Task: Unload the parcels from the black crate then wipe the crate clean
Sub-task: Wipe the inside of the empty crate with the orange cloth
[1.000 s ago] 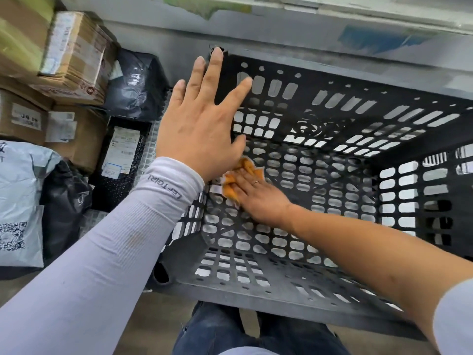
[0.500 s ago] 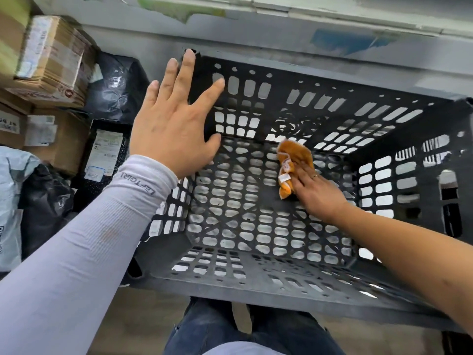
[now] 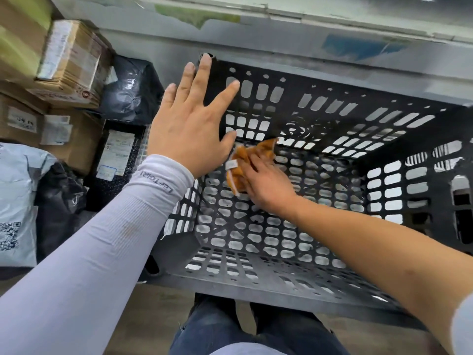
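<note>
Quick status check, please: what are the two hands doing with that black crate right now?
Left hand flat, bracing crate's left wall. Right hand presses orange cloth onto crate floor. Crate emptied; parcels stacked left. Nothing in the way.

matt black plastic crate [image 3: 332, 119]; soft orange cloth [image 3: 243, 162].
</note>
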Demonstrator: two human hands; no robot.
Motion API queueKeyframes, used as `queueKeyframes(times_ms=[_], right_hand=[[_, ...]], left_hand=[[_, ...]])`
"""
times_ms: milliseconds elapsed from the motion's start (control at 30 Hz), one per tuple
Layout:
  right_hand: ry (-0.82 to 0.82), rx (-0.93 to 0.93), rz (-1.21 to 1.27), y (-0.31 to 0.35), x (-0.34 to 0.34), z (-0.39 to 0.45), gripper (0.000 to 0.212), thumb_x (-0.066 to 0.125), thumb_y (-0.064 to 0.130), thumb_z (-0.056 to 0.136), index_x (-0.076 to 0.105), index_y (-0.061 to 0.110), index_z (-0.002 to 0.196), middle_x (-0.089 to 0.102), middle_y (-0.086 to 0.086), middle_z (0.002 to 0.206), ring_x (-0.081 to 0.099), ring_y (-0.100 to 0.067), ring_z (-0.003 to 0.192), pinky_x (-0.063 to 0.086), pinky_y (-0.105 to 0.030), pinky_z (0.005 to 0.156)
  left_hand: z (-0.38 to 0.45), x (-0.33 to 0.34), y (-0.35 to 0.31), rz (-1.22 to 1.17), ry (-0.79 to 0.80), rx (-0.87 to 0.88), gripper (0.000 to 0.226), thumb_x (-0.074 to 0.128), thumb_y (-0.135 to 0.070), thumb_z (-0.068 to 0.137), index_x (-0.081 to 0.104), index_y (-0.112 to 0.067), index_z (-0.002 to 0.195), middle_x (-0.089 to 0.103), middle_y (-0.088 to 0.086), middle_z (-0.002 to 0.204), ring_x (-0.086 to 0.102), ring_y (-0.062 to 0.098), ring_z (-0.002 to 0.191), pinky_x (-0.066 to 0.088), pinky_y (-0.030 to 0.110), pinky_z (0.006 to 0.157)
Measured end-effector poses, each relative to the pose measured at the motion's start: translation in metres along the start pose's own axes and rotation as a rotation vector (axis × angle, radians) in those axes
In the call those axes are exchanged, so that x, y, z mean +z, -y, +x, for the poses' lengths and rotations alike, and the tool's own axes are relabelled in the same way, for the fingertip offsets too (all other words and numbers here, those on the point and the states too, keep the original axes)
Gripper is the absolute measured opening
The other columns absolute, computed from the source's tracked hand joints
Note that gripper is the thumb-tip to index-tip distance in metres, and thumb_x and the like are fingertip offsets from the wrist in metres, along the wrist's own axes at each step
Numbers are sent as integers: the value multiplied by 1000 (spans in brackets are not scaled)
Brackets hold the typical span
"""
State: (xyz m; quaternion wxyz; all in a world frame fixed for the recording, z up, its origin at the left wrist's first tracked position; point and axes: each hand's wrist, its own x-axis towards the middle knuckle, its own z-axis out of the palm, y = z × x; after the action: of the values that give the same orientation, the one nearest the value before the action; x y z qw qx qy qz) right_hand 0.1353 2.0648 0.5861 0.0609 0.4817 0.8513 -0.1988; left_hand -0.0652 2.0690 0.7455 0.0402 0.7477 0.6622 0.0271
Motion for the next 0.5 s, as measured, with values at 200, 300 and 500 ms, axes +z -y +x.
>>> queueKeyframes(times_ms=[200, 300, 500], right_hand=[[153, 154, -50, 18, 28, 35, 73, 26, 64, 103, -9, 39, 161, -17, -4, 171, -24, -40, 153, -4, -71, 120], [136, 168, 52, 23, 37, 35, 72, 23, 56, 107, -10, 26, 163, -19, -5, 171, -23, -36, 154, 8, -61, 124], [-33, 238, 271, 43, 48, 60, 68, 39, 35, 105, 16, 11, 163, 12, -11, 171, 4, -29, 159, 16, -49, 128]], left_hand=[[1, -1, 0, -72, -5, -22, 71, 45, -52, 102, 10, -44, 163, -12, 7, 173, -7, 27, 160, 7, 51, 129], [1, -3, -1, -78, 12, -17, 84, 54, -39, 95, 6, -44, 163, -13, 7, 173, -7, 28, 160, 7, 51, 129], [2, -6, -1, -120, 16, -32, 104, 65, -35, 84, -1, -42, 164, -13, 9, 173, -6, 31, 160, 9, 51, 129]])
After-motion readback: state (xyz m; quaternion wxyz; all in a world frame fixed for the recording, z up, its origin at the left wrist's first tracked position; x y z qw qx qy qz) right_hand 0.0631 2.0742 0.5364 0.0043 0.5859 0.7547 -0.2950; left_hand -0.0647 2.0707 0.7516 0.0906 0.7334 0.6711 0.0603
